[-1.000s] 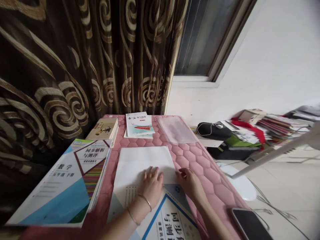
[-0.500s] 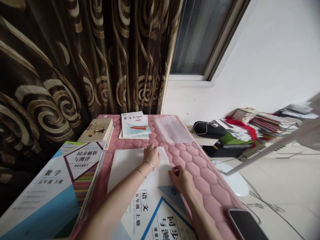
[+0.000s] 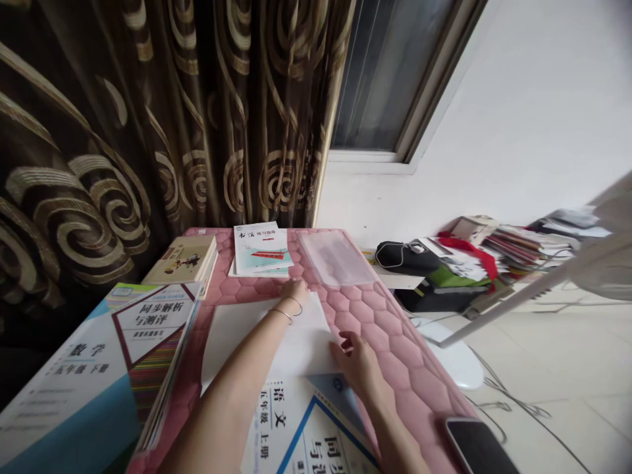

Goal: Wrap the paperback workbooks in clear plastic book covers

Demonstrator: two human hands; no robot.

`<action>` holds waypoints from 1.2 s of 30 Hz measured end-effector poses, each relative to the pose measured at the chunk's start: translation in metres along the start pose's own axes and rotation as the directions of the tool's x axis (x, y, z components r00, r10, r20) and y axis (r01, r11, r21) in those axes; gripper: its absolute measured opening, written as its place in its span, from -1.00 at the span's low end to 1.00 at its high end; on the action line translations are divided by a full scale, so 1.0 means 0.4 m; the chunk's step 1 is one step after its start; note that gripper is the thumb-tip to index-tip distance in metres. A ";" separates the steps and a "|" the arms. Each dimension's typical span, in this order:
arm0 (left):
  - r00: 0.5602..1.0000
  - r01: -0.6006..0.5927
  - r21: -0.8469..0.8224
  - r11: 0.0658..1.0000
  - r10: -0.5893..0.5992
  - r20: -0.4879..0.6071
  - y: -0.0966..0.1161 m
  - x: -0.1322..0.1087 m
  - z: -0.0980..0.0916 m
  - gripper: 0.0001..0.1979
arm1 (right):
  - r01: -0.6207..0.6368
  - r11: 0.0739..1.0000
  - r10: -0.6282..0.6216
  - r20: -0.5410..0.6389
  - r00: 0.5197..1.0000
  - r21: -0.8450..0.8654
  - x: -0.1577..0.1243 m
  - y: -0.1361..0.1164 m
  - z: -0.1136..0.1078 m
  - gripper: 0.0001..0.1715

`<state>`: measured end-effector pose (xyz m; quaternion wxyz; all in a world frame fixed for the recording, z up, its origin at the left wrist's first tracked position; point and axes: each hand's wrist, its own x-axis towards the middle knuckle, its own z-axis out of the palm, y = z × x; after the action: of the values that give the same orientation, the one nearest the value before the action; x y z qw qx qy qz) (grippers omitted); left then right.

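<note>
A blank white sheet [image 3: 237, 342] lies on the pink quilted table cover, just beyond a workbook [image 3: 296, 428] with a blue and white cover. My left hand [image 3: 295, 291], with thin bracelets at the wrist, rests at the sheet's far edge. Its fingers are bent and pressed together; what is under them is hidden. At the sheet's right edge is my right hand [image 3: 358, 362], thumb apart from the loosely curled fingers. The thumb is at the sheet's border, and I cannot tell whether it presses on it.
Stacked workbooks [image 3: 93, 388] and smaller books [image 3: 185, 258] line the left side. Thin booklets [image 3: 261, 247] and a clear plastic cover [image 3: 336, 258] lie at the far end. A phone [image 3: 476, 444] sits near right. A lamp pole [image 3: 508, 303] stands beyond the table.
My left hand has slid away from me over the white sheet to its far edge. My right hand has stayed by the right edge. The view has shifted slightly.
</note>
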<state>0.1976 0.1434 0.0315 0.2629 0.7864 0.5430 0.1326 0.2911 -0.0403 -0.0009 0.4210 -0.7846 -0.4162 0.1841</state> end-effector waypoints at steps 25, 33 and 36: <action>0.991 -0.117 -0.175 0.978 0.127 0.043 0.074 0.033 -0.075 -0.86 | -0.034 0.959 0.075 -0.138 0.988 0.282 -0.013 -0.008 0.017 -0.62; 0.975 -0.182 -0.238 0.954 0.207 0.082 0.073 0.052 -0.092 -0.82 | -0.005 0.915 -0.003 0.017 1.000 0.403 -0.024 -0.014 0.015 -0.57; 0.963 -0.215 -0.247 0.945 0.247 0.106 0.078 0.051 -0.095 -0.84 | -0.001 0.923 0.002 -0.001 1.000 0.386 -0.026 -0.017 0.017 -0.55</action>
<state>0.2111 0.1641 0.0789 0.3724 0.8154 0.4085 0.1719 0.2773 -0.0434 0.0000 0.5672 -0.6869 -0.3710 0.2622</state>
